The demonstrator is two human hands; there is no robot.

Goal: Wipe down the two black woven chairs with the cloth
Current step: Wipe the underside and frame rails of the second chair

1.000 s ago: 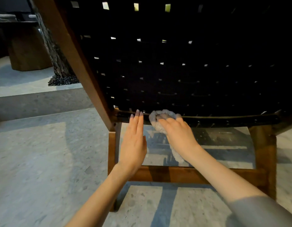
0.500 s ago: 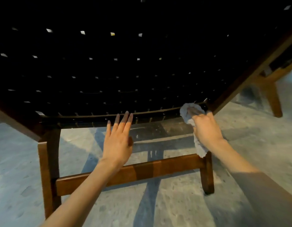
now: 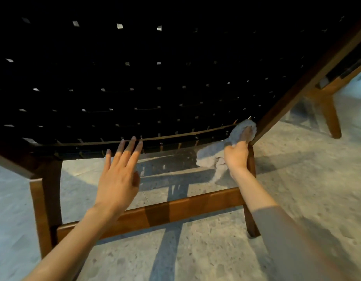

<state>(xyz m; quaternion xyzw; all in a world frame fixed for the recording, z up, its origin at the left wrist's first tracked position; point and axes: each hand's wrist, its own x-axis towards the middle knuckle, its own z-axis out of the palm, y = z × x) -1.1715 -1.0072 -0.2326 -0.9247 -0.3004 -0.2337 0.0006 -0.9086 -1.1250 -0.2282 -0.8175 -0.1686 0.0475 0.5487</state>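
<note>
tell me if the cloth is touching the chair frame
Touching. The head view shows the right hand pressing the cloth into the corner of the chair frame, where the bottom rail meets the side rail, with no gap between them.

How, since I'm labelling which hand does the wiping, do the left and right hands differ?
The left hand has straight, spread fingers and holds nothing; the right hand grips the crumpled pale grey cloth. The left hand lies by the middle of the lower edge of the black woven chair; the right hand presses the cloth into that edge's right corner, against the brown wooden frame. Both reach that lower edge.
</note>
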